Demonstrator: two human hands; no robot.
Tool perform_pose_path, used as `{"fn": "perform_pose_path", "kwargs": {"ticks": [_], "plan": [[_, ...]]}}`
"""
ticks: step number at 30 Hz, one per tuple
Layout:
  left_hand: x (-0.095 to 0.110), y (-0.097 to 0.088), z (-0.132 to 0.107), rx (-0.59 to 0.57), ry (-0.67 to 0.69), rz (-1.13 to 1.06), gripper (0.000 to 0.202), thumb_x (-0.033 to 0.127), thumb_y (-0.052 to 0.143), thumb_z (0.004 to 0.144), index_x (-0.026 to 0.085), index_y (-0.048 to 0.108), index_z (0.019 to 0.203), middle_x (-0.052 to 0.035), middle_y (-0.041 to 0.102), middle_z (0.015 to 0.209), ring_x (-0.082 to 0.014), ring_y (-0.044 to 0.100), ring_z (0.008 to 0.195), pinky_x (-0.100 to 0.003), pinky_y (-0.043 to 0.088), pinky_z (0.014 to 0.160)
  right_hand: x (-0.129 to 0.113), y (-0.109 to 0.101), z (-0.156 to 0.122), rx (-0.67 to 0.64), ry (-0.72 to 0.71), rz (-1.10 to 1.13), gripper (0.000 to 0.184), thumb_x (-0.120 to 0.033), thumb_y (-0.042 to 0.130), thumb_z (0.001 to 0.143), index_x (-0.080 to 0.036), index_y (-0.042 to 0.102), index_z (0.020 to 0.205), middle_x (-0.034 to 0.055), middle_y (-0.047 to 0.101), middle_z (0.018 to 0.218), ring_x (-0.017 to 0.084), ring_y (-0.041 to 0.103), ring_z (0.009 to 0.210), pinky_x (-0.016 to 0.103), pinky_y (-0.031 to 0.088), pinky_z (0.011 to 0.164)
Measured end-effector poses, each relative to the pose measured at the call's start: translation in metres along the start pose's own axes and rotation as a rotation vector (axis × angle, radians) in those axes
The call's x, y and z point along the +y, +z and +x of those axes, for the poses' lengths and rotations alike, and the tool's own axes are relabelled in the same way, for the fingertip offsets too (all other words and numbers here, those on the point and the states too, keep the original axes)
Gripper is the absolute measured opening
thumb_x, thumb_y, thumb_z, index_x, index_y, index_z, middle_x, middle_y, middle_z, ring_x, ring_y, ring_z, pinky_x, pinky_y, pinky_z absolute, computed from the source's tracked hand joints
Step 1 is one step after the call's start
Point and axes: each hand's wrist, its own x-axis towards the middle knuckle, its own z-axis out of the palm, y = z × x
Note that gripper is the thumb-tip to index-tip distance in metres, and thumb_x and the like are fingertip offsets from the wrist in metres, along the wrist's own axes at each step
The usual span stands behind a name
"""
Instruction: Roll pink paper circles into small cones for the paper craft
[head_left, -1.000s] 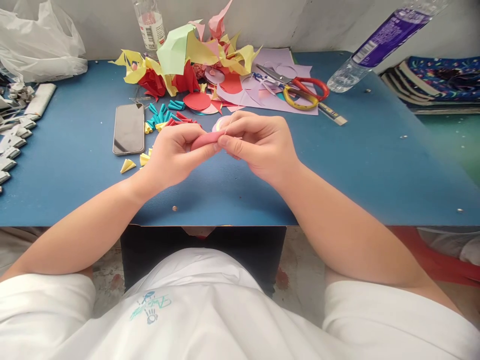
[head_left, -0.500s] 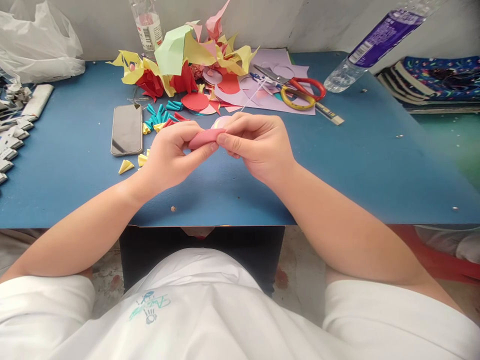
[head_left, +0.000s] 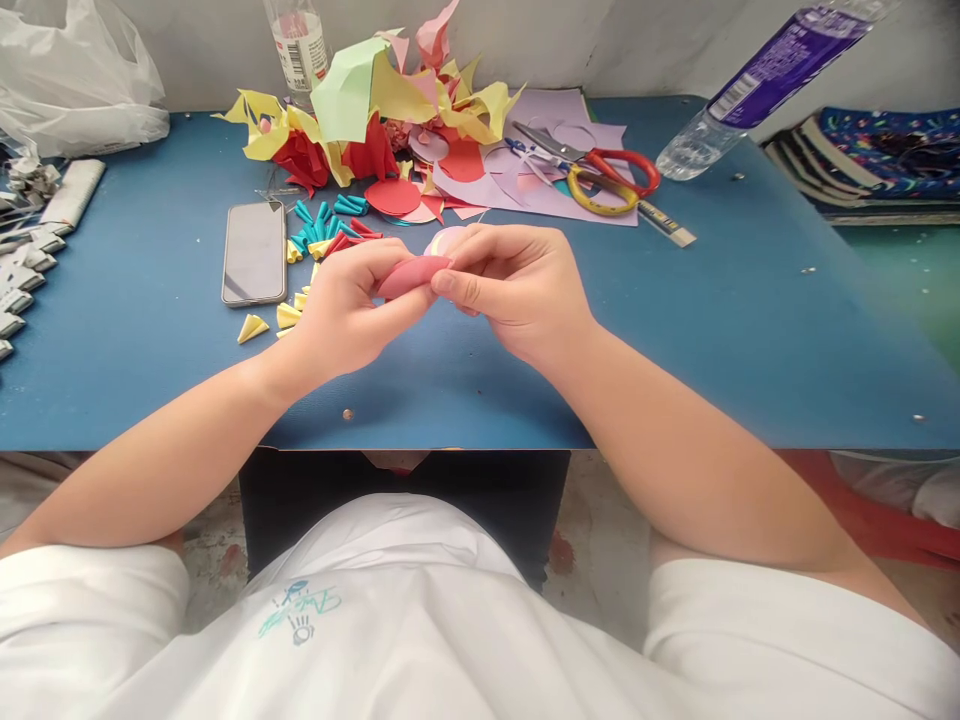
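Note:
A curved piece of pink paper [head_left: 411, 277] is held between my two hands above the blue table. My left hand [head_left: 352, 300] pinches its left part between thumb and fingers. At its right end, the thumb and fingertips of my right hand [head_left: 517, 285] are closed on the edge. A round lilac and yellow piece [head_left: 444, 241] shows just behind the right fingertips; whether that hand touches it I cannot tell. Left of my hands lie several small rolled paper cones, teal [head_left: 322, 228], red [head_left: 352, 235] and yellow [head_left: 253, 327].
A phone [head_left: 254, 254] lies left. Behind are crumpled paper scraps [head_left: 349, 90], red paper circles [head_left: 392, 197], lilac sheets [head_left: 551, 200], scissors [head_left: 600, 170] and a small cutter-like strip [head_left: 667, 223]. Bottles [head_left: 772, 75] stand or lean at the wall. A plastic bag [head_left: 82, 85] sits far left.
The pink paper has tilted slightly and bulges a little more between my fingers. Both hands keep their hold. The view has shifted slightly.

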Motion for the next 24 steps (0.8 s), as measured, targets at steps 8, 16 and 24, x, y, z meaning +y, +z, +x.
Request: {"fn": "perform_pose_path", "kwargs": {"ticks": [8, 16, 24], "plan": [[0.000, -0.002, 0.002, 0.004, -0.115, -0.057, 0.056, 0.040, 0.086, 0.092, 0.024, 0.039, 0.065, 0.0023, 0.035, 0.067, -0.0153, 0.031, 0.067, -0.038, 0.025, 0.061, 0.002, -0.004, -0.001, 0.008, -0.068, -0.023, 0.039, -0.064, 0.105, 0.085, -0.030, 0.087, 0.085, 0.0037, 0.080, 0.090, 0.023, 0.071, 0.083, 0.043, 0.060, 0.071], [0.003, 0.000, 0.000, -0.008, -0.200, -0.092, 0.050, 0.038, 0.086, 0.093, 0.024, 0.047, 0.065, 0.0022, 0.033, 0.069, -0.0157, 0.032, 0.067, -0.037, 0.024, 0.061, 0.003, -0.002, 0.000, 0.045, -0.036, -0.016, 0.041, -0.065, 0.107, 0.083, -0.030, 0.087, 0.085, 0.0042, 0.083, 0.090, 0.026, 0.076, 0.087, 0.046, 0.064, 0.076], [-0.008, 0.001, 0.001, 0.001, -0.061, 0.002, 0.051, 0.049, 0.088, 0.093, 0.025, 0.052, 0.066, 0.0018, 0.040, 0.066, -0.0169, 0.035, 0.066, -0.038, 0.029, 0.060, 0.000, -0.003, -0.001, 0.034, 0.013, -0.033, 0.046, -0.069, 0.110, 0.077, -0.034, 0.081, 0.079, 0.0028, 0.081, 0.087, 0.027, 0.071, 0.088, 0.050, 0.064, 0.077]]}}
